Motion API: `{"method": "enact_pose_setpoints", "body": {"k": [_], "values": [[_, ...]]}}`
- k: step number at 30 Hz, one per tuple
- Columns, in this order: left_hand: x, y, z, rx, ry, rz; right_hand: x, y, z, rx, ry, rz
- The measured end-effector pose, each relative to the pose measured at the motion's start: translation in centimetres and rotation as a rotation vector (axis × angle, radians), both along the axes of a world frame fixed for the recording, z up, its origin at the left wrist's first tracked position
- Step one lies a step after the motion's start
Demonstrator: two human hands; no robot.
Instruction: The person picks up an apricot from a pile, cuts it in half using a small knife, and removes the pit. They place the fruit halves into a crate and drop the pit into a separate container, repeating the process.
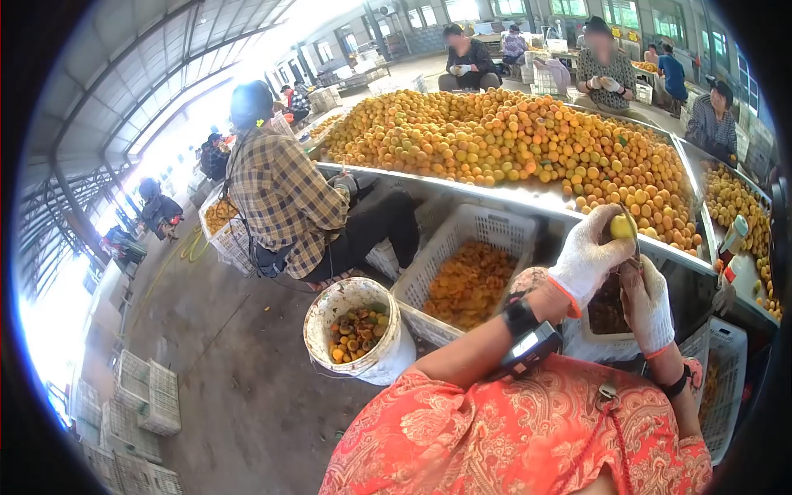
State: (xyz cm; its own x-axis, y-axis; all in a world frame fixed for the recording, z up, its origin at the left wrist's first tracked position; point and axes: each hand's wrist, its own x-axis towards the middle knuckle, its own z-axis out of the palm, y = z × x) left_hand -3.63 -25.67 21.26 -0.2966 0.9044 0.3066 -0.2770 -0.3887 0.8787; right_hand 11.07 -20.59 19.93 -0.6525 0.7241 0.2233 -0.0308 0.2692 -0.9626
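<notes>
In the head view, my left hand point(584, 257), in a white glove with an orange cuff, is closed around a yellow-green apricot point(622, 227). My right hand point(648, 299), also gloved, is just below it, its fingers closed on a thin, narrow knife point(634, 243). The blade stands upright against the fruit's right side; its handle is hidden in the glove. Both hands are in front of the metal table's edge, above a white crate point(606, 348) partly covered by my arms.
Apricots point(495, 136) are heaped on the metal-edged table point(536, 202). Below are a crate point(462, 326) of cut orange fruit and a white bucket point(388, 355) of dark, spoiled-looking pieces. A person in a checked shirt point(285, 186) sits at left; others sit across the table. Crates point(148, 392) are stacked at lower left.
</notes>
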Motion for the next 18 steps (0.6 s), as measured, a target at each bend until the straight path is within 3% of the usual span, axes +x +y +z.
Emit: {"method": "enact_pose_setpoints", "body": {"k": [5, 6, 7, 8, 12, 16, 18], "values": [[0.0, -0.4, 0.3, -0.007, -0.031, -0.018, 0.0, 0.4, -0.8, 0.050, 0.048, -0.009], [-0.2, -0.4, 0.4, -0.020, 0.105, 0.041, 0.3, 0.5, -0.8, 0.074, 0.023, -0.007], [-0.6, 0.1, 0.1, 0.102, 0.438, 0.223, 0.6, 0.5, -0.7, 0.094, -0.007, -0.015], [-1.0, 0.9, -0.8, 0.197, 0.524, 0.345, 0.8, 0.5, -0.8, 0.098, -0.032, -0.035], [-0.9, 0.2, 0.0, 0.021, 0.000, 0.130, 1.2, 0.7, -0.9, 0.195, 0.087, -0.110], [-0.7, 0.4, -0.4, 0.021, -0.038, 0.029, 2.5, 0.9, -0.4, 0.148, 0.136, -0.134], [-0.4, 0.4, -0.5, -0.002, -0.046, -0.002, 2.8, 1.3, 0.0, 0.299, 0.118, -0.188]]}}
